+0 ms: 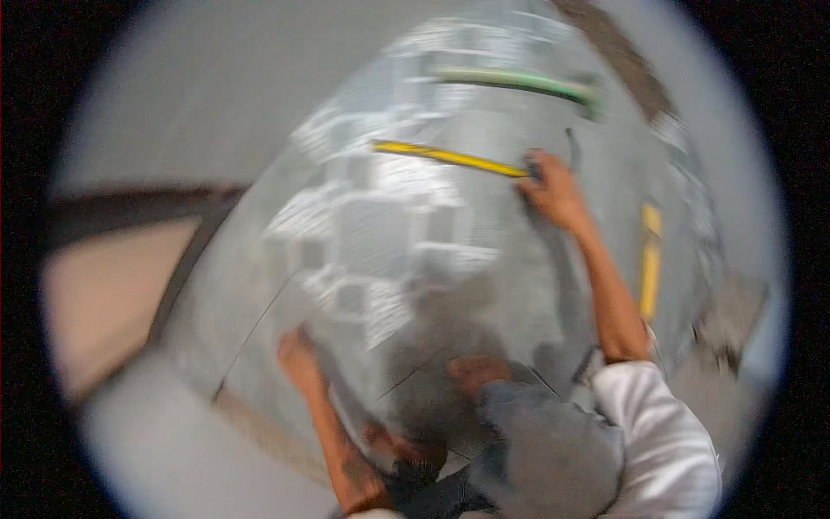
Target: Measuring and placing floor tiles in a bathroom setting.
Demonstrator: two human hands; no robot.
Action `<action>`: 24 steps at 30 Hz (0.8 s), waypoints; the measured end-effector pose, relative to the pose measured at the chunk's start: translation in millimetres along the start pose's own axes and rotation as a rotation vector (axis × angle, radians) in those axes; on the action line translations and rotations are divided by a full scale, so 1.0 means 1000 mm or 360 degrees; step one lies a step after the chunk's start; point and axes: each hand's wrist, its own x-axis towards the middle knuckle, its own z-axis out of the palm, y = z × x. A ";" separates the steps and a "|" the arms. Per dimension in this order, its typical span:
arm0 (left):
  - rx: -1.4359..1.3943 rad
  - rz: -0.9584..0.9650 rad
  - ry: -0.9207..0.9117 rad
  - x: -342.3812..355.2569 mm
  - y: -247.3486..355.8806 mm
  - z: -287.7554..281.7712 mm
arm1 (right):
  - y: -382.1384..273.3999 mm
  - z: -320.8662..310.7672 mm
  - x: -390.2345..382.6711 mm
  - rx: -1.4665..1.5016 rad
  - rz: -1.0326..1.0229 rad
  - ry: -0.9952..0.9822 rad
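My right hand (pixel 555 192) is closed on the dark case end of a tape measure (pixel 462 159), whose yellow blade stretches out to the left over the grey tiled floor (pixel 484 208). Beyond it lies a hammer-like tool with a pale green handle (pixel 519 80), its head toward the right. My left hand (pixel 298 355) is low over the tiles at the lower left, away from the tape. Its fingers are smeared by motion, and nothing held in it can be made out.
A yellow bar, possibly a level (pixel 650 259), lies right of my right forearm. My bare feet (pixel 480 372) and bent knee (pixel 553 450) are at the bottom. Bright window-like reflections cross the tiles. At left stands a dark-framed opening (pixel 181 294); a brown strip (pixel 618 52) runs along the upper right.
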 end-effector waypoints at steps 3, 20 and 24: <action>-0.0780 -0.0596 0.0102 -0.019 -0.010 0.004 | 0.006 0.031 -0.024 0.0067 0.0399 0.0386; -0.0550 -0.0502 0.0185 -0.021 0.063 0.019 | 0.331 -0.074 -0.236 -0.0589 0.0915 0.0495; -0.0616 -0.0473 0.0327 -0.039 0.061 -0.014 | 0.129 -0.179 -0.170 -0.0479 0.0262 0.0890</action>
